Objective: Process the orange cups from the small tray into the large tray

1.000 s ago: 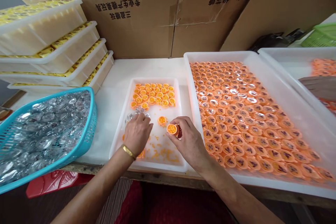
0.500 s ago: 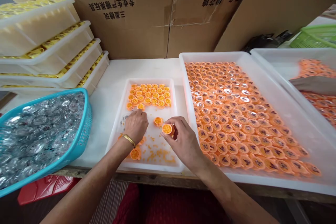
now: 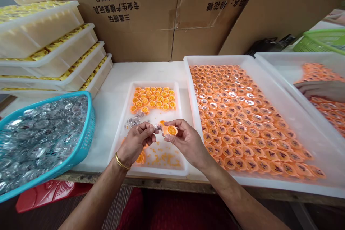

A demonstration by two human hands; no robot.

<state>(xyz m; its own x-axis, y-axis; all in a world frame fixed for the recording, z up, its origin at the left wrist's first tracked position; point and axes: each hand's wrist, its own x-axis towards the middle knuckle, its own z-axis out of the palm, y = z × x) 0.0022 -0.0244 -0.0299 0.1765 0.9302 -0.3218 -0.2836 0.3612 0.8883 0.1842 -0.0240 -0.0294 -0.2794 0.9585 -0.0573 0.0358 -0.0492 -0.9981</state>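
Note:
My right hand [image 3: 188, 142] pinches a small orange cup [image 3: 171, 130] filled with yellow pieces, held over the small white tray [image 3: 183, 129]. My left hand [image 3: 136, 142] is closed on a clear plastic lid [image 3: 158, 127], held just left of the cup. Filled orange cups [image 3: 153, 99] stand in rows at the tray's far end. A few clear lids [image 3: 134, 121] lie near the tray's left side, and loose yellow pieces [image 3: 164, 158] are scattered at its near end.
A large white tray [image 3: 258, 75] of lidded orange cups lies to the right; beyond it another tray [image 3: 291, 64] with another person's hand [image 3: 320, 90]. A teal basket [image 3: 83, 143] of clear lids sits left. Stacked white trays [image 3: 67, 54] and cardboard boxes [image 3: 151, 10] stand behind.
My left hand picked a clear lid from the tray's left side and brought it rightward to the cup. My right hand kept hold of the cup, barely moving.

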